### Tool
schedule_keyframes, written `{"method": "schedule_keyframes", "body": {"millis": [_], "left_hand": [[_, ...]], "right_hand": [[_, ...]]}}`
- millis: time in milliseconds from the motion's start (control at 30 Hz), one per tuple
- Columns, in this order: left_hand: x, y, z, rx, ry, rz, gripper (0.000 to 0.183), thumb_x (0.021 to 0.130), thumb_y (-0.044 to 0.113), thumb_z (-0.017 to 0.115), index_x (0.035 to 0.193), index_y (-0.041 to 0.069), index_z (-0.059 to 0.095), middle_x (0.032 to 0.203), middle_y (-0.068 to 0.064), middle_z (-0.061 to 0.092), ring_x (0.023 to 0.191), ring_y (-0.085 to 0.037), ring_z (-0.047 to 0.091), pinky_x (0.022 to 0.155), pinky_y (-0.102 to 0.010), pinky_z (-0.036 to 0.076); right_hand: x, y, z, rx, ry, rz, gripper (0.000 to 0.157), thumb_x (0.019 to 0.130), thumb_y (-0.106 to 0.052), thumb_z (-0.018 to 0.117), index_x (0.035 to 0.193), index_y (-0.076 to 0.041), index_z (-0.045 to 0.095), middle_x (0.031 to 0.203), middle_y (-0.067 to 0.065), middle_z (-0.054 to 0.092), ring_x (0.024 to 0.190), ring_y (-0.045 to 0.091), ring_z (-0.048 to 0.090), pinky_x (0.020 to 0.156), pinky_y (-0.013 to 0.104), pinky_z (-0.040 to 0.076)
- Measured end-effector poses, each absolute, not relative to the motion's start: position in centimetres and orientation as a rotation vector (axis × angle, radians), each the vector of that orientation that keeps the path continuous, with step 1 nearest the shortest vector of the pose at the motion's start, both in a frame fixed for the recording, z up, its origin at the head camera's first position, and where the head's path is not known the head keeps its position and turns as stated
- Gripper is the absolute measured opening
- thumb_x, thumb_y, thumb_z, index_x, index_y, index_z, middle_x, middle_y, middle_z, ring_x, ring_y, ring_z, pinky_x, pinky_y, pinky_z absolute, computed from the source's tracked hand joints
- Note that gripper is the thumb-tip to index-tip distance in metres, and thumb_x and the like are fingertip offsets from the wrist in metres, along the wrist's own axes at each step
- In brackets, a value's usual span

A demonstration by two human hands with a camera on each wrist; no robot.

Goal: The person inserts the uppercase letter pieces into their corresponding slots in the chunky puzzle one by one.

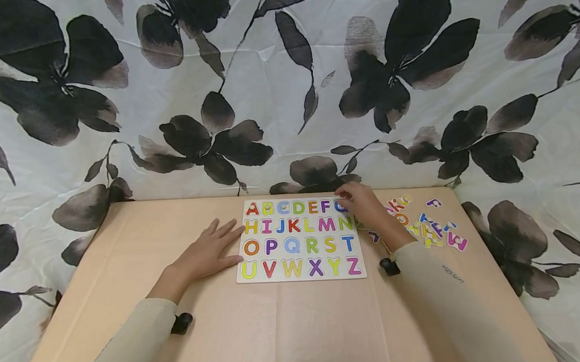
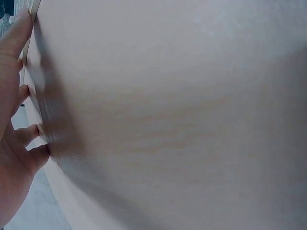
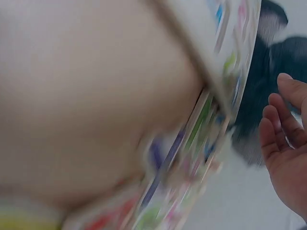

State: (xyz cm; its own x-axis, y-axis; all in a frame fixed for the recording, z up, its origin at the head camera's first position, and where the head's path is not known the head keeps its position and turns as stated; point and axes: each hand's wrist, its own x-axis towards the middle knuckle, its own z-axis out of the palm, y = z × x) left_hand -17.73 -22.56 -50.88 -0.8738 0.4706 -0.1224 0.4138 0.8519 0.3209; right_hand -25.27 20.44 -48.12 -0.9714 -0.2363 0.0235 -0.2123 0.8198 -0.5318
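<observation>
A white alphabet puzzle board (image 1: pixel 299 253) with rows of bright letters lies at the far middle of the table. My left hand (image 1: pixel 206 250) rests at its left side, fingers spread and nearly straight, thumb and fingertips at the edge. In the left wrist view, the left thumb (image 2: pixel 17 36) meets the board's thin rim. My right hand (image 1: pixel 363 204) is over the board's top right corner, partly covering the blue letter G (image 1: pixel 339 205). The right wrist view shows the right hand (image 3: pixel 288 124) with loosely bent fingers and no piece between them.
Several loose letter pieces (image 1: pixel 430 230) lie scattered right of the board, partly behind my right forearm; a pink one (image 1: pixel 456 241) is outermost. The tan table (image 1: pixel 329 328) ends just behind the board, where a white cloth with dark flowers (image 1: pixel 304 91) hangs.
</observation>
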Motion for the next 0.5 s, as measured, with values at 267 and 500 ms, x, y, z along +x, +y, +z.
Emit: {"method": "schedule_keyframes", "body": {"millis": [267, 500], "left_hand": [[-17.8, -22.3, -50.8, 0.687, 2.825, 0.434, 0.083, 0.093, 0.059, 0.069, 0.162, 0.026, 0.037, 0.171, -0.007, 0.027, 0.156, -0.052, 0.015, 0.120, -0.071, 0.026], [-17.8, -22.3, -50.7, 0.675, 2.830, 0.422, 0.083, 0.092, 0.059, 0.069, 0.162, 0.026, 0.038, 0.171, -0.007, 0.028, 0.156, -0.052, 0.015, 0.116, -0.072, 0.032]], "right_hand": [[-24.7, 26.2, -48.3, -0.287, 2.943, -0.866, 0.027, 0.102, -0.013, 0.066, 0.128, -0.005, 0.069, 0.125, 0.015, 0.066, 0.114, 0.034, 0.063, 0.099, 0.051, 0.056], [-25.0, 29.1, -49.4, -0.265, 2.916, -0.738, 0.025, 0.102, -0.009, 0.064, 0.125, -0.003, 0.072, 0.121, 0.018, 0.065, 0.109, 0.035, 0.061, 0.097, 0.053, 0.054]]}}
